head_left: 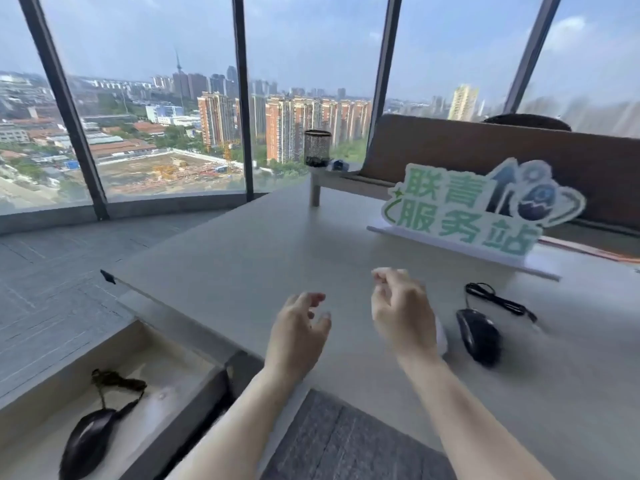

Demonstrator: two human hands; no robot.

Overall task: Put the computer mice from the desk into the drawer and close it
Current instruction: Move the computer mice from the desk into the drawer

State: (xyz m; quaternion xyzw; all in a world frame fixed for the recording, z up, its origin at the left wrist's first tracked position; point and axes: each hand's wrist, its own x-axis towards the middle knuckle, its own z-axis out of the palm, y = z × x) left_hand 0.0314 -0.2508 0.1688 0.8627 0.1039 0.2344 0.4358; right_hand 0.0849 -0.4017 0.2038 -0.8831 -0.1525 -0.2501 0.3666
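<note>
Hovering empty over the worktop (242, 258), both hands, left (298, 327) and right (401, 310), fingers loosely apart. Black mouse (479, 336) just right: light, hard, slick; cup the body, its cord (498, 299) trails floppily.

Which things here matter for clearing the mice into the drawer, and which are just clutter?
Part of the job:
- black mouse on the desk, cable coiled behind it
- black mouse in the drawer
- open drawer
- left hand and right hand, both empty

Just lying about:
- green sign
- mesh pen cup
</note>
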